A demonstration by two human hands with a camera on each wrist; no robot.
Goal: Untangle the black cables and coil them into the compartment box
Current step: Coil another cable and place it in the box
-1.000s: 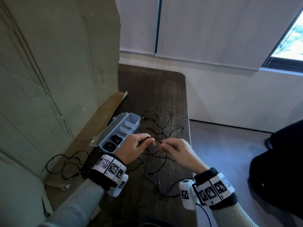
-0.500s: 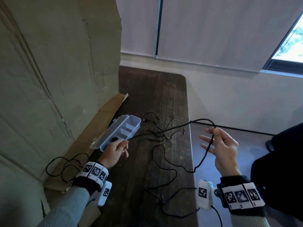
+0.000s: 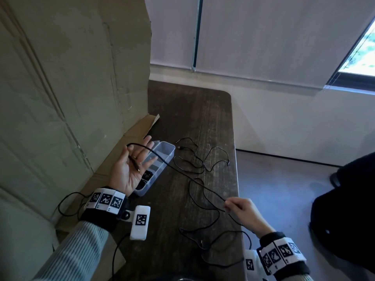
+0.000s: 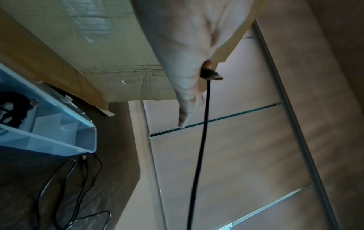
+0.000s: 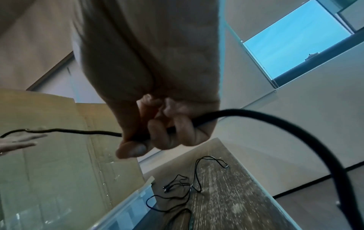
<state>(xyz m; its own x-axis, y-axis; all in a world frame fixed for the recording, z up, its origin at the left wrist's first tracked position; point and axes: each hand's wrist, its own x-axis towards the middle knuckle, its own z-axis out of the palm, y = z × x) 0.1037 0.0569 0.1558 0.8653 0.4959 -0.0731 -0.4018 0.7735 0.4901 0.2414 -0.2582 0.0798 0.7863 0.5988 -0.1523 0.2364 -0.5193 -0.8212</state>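
At the near right edge of the dark, wood-grained table (image 3: 194, 118), the right hand (image 3: 246, 211) has its fingers curled round a thin black cable (image 3: 182, 175), thumb pressing it against the index finger. Behind that grip the cord drops in slack loops near the table's near edge. From the grip it rises in a taut line across the table to the left hand (image 3: 129, 169), which is held palm up with fingers spread and straight above the near end of the box (image 3: 164, 153). The cable is draped over the index finger and its plug (image 3: 136, 166) end lies on the palm. The box is clear plastic, long and rectangular with rounded corners, lying along the table's left edge beside a creased cardboard sheet (image 3: 71, 88); its near compartments hold dark coiled cords. Past the box, toward the far right edge, more thin cables (image 3: 205, 161) lie in loose tangled curves.
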